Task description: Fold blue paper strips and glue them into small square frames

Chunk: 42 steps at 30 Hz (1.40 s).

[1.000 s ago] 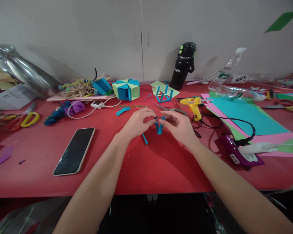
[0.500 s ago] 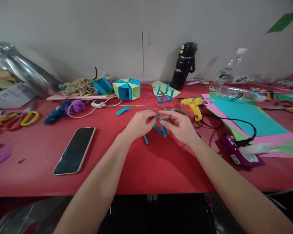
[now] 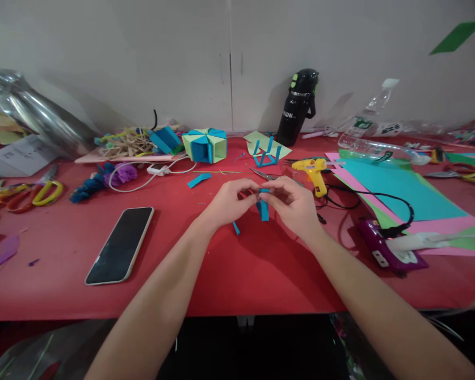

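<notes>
Between my two hands, above the red table, is a folded blue paper strip. My left hand pinches it at its upper left, thumb against fingers. From the other side my right hand grips the same strip, with the fingertips of both hands nearly meeting. The strip's lower part hangs down below the fingers; its top is partly hidden by them. Another thin blue strip shows just below my left hand. Beyond my hands stands a small blue paper frame, by a pale green sheet.
A yellow glue gun lies right of my hands, its black cable running to a purple power strip. A phone rests at left. Behind are a blue-and-green paper model, a black bottle and coloured sheets.
My hands have drawn closer together. The blue strip, spread into an angled shape before, is now folded narrower and hangs more upright between my fingers.
</notes>
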### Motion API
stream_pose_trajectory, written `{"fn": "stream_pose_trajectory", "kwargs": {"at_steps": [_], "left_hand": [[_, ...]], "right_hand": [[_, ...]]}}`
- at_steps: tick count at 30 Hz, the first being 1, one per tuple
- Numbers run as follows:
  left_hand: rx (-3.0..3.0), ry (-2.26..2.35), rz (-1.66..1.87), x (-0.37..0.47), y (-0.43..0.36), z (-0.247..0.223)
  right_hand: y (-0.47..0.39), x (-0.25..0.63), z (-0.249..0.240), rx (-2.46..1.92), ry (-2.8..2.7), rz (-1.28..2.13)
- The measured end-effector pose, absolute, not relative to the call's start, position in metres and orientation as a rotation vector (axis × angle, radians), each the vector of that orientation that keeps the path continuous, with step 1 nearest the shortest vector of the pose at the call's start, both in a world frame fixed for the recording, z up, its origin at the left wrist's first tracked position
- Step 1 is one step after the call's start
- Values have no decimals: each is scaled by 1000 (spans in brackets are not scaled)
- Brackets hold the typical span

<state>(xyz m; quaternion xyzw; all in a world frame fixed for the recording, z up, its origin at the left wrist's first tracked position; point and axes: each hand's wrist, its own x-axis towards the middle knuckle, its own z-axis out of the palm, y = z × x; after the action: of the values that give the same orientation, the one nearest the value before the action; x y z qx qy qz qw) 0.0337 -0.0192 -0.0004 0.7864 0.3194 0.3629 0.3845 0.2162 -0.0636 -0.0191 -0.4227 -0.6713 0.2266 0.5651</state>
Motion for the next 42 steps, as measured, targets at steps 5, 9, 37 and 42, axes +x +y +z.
{"fn": "stream_pose_trajectory", "kwargs": {"at_steps": [5,9,37,42], "left_hand": [[1979,819,864,34,-20,2],[1967,834,845,33,-22,4],[1407,902,814,24,-11,7],[1941,1332,821,-2,2,7]], "right_hand": [[-64,217,-17,-1037,-1647,500],[-65,217,-14,-1065,-1632,519],[-61,218,-17,-1075,-1406,679],[-61,221,-18,-1082,-1490,531]]}}
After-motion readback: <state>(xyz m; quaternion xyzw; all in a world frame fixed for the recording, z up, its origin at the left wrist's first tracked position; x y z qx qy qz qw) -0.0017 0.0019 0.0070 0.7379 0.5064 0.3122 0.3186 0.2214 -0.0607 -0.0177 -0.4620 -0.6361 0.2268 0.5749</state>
